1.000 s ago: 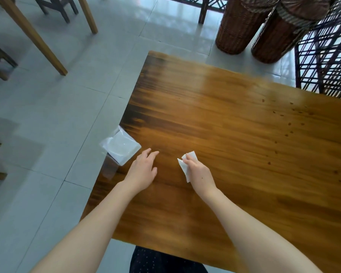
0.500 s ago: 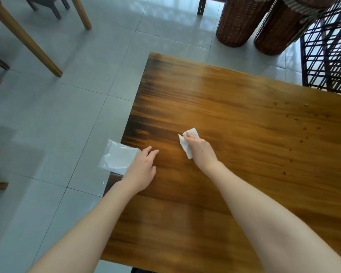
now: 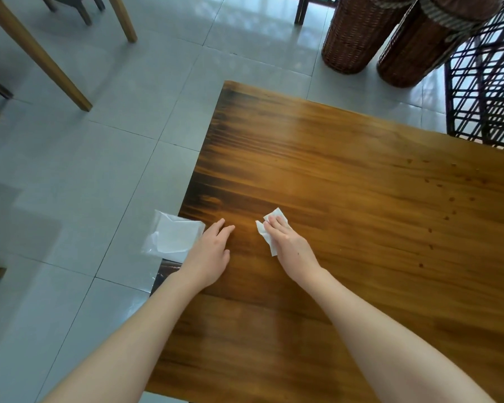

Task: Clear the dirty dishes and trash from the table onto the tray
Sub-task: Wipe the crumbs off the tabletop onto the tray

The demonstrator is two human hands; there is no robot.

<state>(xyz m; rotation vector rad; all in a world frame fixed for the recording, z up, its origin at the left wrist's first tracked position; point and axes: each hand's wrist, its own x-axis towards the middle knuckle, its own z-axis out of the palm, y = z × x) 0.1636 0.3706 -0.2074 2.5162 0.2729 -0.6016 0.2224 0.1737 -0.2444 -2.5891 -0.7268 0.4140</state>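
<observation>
One limp white wipe [image 3: 264,234] lies under the straight, pressing fingers of your right hand [image 3: 291,251]; light, tearable, so pinch the corner beyond your fingertips; your left hand [image 3: 210,257] rests flat, fingers straight, beside a clear wrapper [image 3: 172,239].

Two wicker baskets [image 3: 358,33] on grey floor tiles [image 3: 70,170] beside a dark lattice frame [image 3: 483,97]; wooden legs [image 3: 38,53] upper left.

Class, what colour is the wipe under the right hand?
White: the wipe, clearest in the head view.
</observation>
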